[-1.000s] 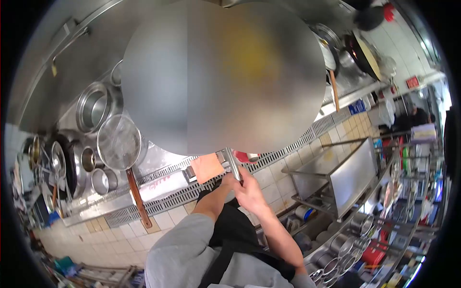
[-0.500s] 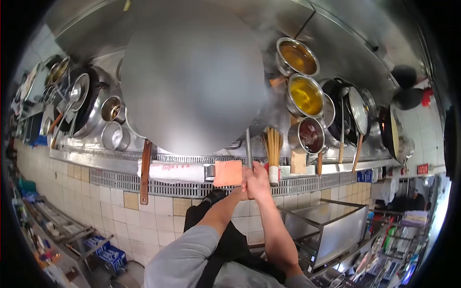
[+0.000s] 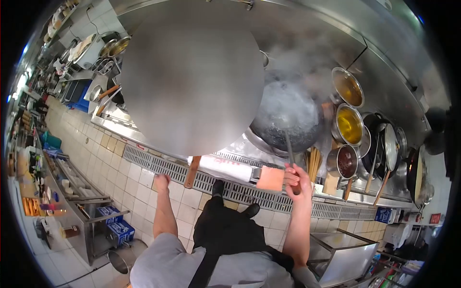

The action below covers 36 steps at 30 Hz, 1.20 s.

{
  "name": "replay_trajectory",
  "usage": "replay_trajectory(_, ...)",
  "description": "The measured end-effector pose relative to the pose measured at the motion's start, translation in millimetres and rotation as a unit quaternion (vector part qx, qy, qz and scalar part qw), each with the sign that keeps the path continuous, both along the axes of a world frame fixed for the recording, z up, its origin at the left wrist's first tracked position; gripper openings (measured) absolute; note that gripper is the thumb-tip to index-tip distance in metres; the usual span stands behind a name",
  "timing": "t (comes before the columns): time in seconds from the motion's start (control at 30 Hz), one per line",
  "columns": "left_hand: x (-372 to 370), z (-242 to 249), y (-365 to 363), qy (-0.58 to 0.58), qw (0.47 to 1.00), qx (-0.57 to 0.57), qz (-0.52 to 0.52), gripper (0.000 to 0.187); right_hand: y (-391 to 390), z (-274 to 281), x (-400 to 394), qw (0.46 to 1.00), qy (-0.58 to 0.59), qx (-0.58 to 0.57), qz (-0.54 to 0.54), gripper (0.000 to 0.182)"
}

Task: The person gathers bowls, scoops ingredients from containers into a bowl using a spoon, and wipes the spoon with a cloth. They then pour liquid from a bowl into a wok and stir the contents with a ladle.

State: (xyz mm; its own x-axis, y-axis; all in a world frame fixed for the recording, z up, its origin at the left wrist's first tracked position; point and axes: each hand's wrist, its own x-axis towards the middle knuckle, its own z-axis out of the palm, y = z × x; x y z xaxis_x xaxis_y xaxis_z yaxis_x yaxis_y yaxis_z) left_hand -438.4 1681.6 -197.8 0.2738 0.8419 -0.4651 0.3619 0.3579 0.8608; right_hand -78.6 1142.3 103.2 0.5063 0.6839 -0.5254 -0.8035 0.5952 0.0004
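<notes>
While steam rises over the long stainless steel cooking desk (image 3: 144, 132), a big round steaming dark wok (image 3: 288, 117) sits in its burner ring, just left of three round steel pots of yellow and dark red sauces (image 3: 349, 126). From the wok a thin metal ladle handle (image 3: 289, 149) runs down to the right hand (image 3: 295, 180), whose fingers are clamped on it. Beside that hand lies a folded orange cloth (image 3: 270, 178). Well apart, the left hand (image 3: 161, 181) reaches toward a brown wooden handle (image 3: 192, 171), fingers loosely curled on nothing
</notes>
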Motion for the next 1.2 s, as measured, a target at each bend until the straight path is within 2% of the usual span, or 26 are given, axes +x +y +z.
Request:
replay_trajectory(0.07, 66, 59, 41, -0.099, 0.988, 0.045, 0.106, 0.017, 15, 17, -7, 0.999, 0.005, 0.018, -0.029, 0.031)
replay_trajectory(0.13, 119, 78, 86, -0.157, 0.986, -0.008, 0.052, 0.02, 28, 33, -19, 0.998, 0.016, 0.026, -0.063, 0.032)
replay_trajectory(0.23, 191, 122, 98, -0.102, 0.988, -0.109, 0.027, 0.019, 46, 47, -26, 0.995, 0.007, 0.044, -0.084, 0.033)
replay_trajectory(0.27, 205, 103, 109, -0.098, 0.989, -0.108, 0.028, 0.02, 51, 52, -28, 0.995, 0.003, 0.049, -0.092, 0.033)
replay_trajectory(0.33, 223, 63, 134, -0.089, 0.99, -0.102, 0.034, 0.023, 62, 57, -31, 0.993, 0.0, 0.052, -0.103, 0.033)
replay_trajectory(0.37, 229, 62, 136, -0.103, 0.988, -0.086, 0.076, 0.022, 67, 59, -33, 0.992, 0.0, 0.055, -0.11, 0.033)
replay_trajectory(0.43, 233, 69, 134, -0.097, 0.992, -0.038, 0.074, 0.023, 76, 61, -35, 0.992, -0.004, 0.056, -0.114, 0.032)
replay_trajectory(0.57, 228, 134, 115, -0.108, 0.993, 0.043, 0.034, 0.021, 91, 72, -39, 0.991, -0.017, 0.049, -0.125, 0.034)
replay_trajectory(0.67, 236, 178, 100, -0.125, 0.988, 0.062, -0.072, 0.017, 103, 84, -44, 0.992, -0.021, 0.036, -0.118, 0.032)
replay_trajectory(0.73, 267, 211, 72, -0.156, 0.98, 0.029, -0.117, 0.015, 109, 89, -46, 0.993, -0.031, 0.033, -0.112, 0.031)
replay_trajectory(0.8, 304, 195, 59, -0.143, 0.977, 0.01, -0.161, 0.016, 114, 96, -48, 0.994, -0.034, 0.033, -0.1, 0.031)
replay_trajectory(0.87, 344, 188, 30, -0.143, 0.977, -0.001, -0.159, 0.018, 118, 102, -49, 0.995, -0.04, 0.035, -0.079, 0.031)
replay_trajectory(1.0, 406, 114, -2, -0.17, 0.977, -0.074, -0.105, 0.024, 123, 109, -42, 0.998, -0.052, 0.043, -0.019, 0.031)
replay_trajectory(1.1, 411, 107, -21, -0.18, 0.977, -0.076, -0.082, 0.027, 124, 115, -33, 0.998, -0.056, 0.02, 0.027, 0.031)
replay_trajectory(1.2, 387, 138, -33, -0.176, 0.977, -0.089, -0.087, 0.031, 125, 107, -17, 0.995, -0.05, 0.021, 0.077, 0.03)
